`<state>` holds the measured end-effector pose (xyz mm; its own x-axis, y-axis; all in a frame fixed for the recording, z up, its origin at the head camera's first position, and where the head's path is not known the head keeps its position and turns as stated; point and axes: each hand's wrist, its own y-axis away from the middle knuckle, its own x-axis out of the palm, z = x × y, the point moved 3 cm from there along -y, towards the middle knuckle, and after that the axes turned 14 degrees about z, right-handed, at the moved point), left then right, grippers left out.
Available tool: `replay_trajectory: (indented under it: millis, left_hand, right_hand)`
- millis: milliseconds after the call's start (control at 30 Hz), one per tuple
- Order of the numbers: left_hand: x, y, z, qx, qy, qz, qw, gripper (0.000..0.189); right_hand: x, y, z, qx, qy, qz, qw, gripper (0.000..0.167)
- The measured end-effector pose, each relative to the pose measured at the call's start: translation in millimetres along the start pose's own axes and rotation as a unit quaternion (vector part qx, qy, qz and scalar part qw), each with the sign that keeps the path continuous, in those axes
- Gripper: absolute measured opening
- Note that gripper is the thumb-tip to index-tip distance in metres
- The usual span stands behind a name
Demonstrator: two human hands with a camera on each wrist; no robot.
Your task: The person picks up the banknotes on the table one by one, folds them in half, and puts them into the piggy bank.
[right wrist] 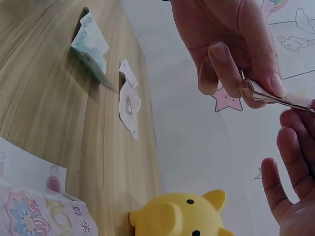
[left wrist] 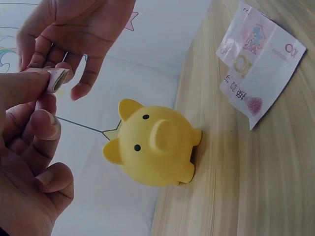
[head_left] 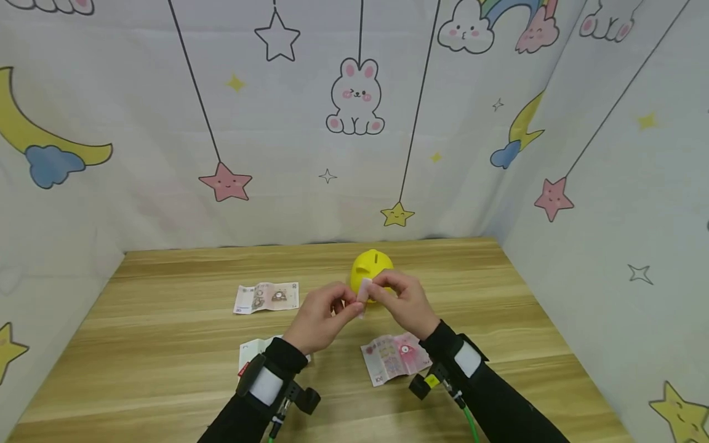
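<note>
The left hand and right hand pinch a pale pinkish banknote, folded into a narrow, layered strip.

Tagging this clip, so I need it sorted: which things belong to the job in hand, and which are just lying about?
In the job:
folded note, pinched by left grip and right grip
yellow piggy bank, probably, standing close by

Lying about, untouched, though perhaps wanted too:
pink note, front right
green note, front left
brownish note, back left
</note>
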<state>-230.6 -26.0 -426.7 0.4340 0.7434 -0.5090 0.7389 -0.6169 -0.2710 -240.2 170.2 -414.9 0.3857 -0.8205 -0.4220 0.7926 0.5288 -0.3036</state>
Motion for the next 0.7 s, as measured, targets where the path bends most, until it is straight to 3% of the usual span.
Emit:
replay_trajectory:
  millis: [300, 533, 700]
  left_hand:
    - [-0.9, -0.8, -0.9, -0.014, -0.013, -0.003, 0.9998, 0.01]
    - [2.8, 0.0, 4.7, -0.026, -0.023, -0.01, 0.9993, 0.007]
    - [4.9, 1.6, 8.9, -0.016, -0.017, -0.007, 0.9997, 0.005]
  right_hand:
    - [-0.6, -2.3, 0.7, 0.018, 0.015, 0.014, 0.9996, 0.01]
    - [-3.3, -4.2, 1.9, -0.023, 0.037, -0.02, 0.9989, 0.011]
    - [-5.5, -4.7, 4.4, -0.044, 0.037, -0.033, 0.9978, 0.012]
